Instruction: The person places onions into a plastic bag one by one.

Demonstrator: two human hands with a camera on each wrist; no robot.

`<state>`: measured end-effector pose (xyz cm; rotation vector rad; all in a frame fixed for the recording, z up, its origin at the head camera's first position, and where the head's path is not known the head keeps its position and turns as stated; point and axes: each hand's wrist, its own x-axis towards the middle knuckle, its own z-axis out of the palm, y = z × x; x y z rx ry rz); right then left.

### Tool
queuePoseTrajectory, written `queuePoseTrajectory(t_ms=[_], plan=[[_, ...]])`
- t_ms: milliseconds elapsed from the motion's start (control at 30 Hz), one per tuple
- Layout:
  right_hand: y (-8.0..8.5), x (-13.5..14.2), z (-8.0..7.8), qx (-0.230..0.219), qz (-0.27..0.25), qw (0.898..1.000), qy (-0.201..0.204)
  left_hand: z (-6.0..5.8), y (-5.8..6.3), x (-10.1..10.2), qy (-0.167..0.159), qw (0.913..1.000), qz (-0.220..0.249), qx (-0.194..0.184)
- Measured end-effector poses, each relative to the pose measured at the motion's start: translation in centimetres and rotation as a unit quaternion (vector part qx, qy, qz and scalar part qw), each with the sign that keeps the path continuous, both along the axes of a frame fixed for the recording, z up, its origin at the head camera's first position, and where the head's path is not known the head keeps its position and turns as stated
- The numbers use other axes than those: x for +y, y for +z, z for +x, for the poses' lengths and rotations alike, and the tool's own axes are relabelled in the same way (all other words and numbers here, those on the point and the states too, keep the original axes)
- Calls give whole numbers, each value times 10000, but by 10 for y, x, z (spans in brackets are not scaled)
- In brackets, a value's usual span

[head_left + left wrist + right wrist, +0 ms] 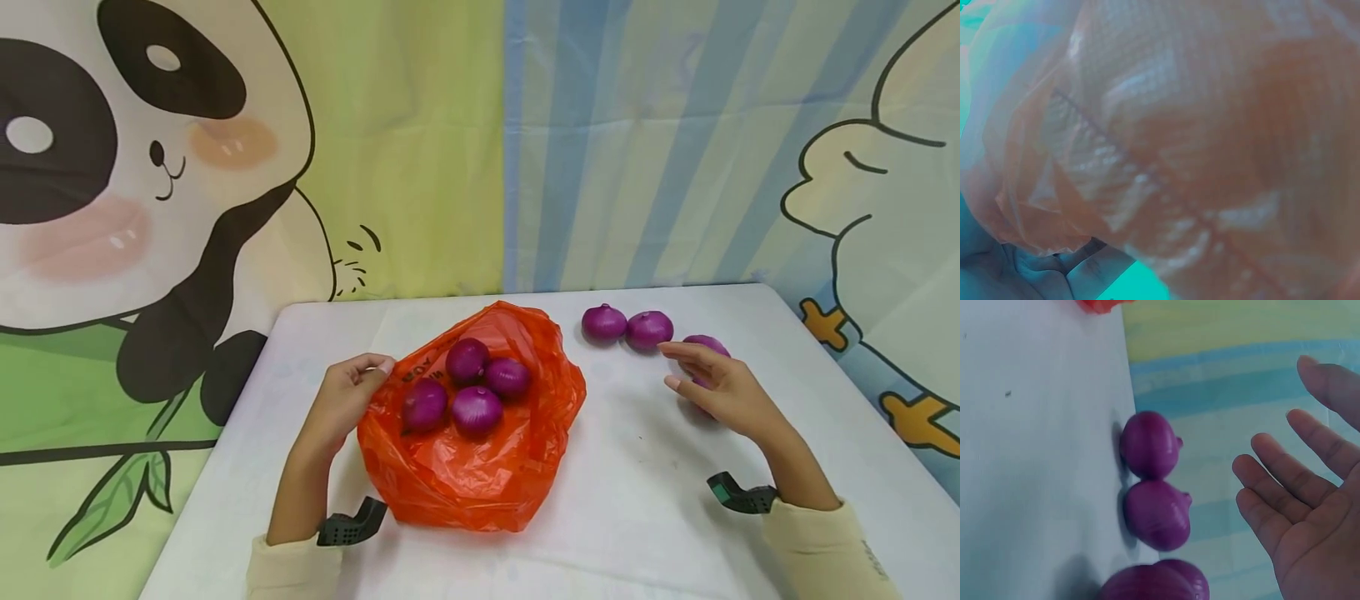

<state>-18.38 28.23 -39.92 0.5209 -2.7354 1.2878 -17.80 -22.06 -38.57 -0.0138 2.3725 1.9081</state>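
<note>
An orange-red plastic bag (480, 492) lies with its mouth spread wide, several red onions (477, 410) inside it. At the bag's left rim, my left hand (347, 395) pinches the plastic between thumb and fingers. The bag's crinkled side (1222, 137) fills most of the left wrist view and hides much of that hand (1029, 275). My right hand (723, 392) hovers with extended fingers over onions at the right, partly covering them. In the right wrist view, the hand (1310, 506) holds nothing, and two onions (1150, 445) sit side by side beyond its fingers.
Two onions (649, 331) touch each other near the back edge of the white table (615, 533). Behind the table hangs a cloth backdrop (420, 150) with a panda print. A dark wrist device (352, 523) sits at each wrist.
</note>
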Motion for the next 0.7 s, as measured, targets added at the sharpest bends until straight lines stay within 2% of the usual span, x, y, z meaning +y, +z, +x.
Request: queuePoseTrajectory(t_ms=[233,400,700], plan=[[-7,25,5,4,-71,9999,-153,0,0,0,-21,10000,18,31],[-16,43,6,5,86,9994,-344,0,0,1,-4,10000,-21,15],[-31,65,4,89,-144,9951,-979,0,0,1,9,10000,-30,-11]])
